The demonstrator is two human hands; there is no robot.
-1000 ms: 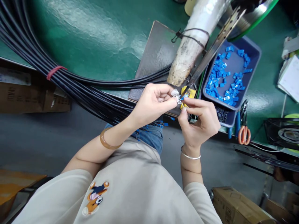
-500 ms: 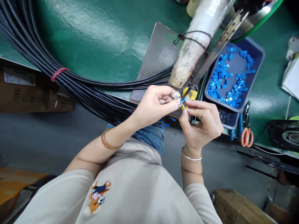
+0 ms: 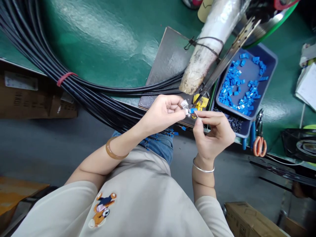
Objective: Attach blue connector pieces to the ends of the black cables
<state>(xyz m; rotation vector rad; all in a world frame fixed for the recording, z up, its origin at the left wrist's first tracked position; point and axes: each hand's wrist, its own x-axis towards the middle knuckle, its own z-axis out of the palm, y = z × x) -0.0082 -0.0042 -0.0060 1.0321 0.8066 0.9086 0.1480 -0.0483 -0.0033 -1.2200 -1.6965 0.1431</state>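
Note:
My left hand (image 3: 166, 113) is closed in a pinch on a cable end with a white label (image 3: 184, 104) beside its fingertips. A small blue connector (image 3: 193, 110) sticks out to the right of that grip. My right hand (image 3: 214, 131) comes in from the right, its thumb and index finger pinched on a thin white wire (image 3: 196, 114) beside the connector. A yellow piece (image 3: 202, 101) lies just behind the fingers on a dark board (image 3: 164, 57). Below the hands, several other cable ends with blue connectors (image 3: 175, 133) hang at the table edge.
A thick bundle of black cables (image 3: 81, 86), tied with a red band (image 3: 66, 77), curves in from the left. A wrapped tube (image 3: 202, 59) and a metal bar (image 3: 225, 54) overhang the board. Right stand a bin (image 3: 271, 62) of blue connectors and orange-handled scissors (image 3: 259, 146).
My right thumb and fingers have drawn slightly down and right from the connector, and more of the blue connector and thin wire shows. My left hand keeps its grip.

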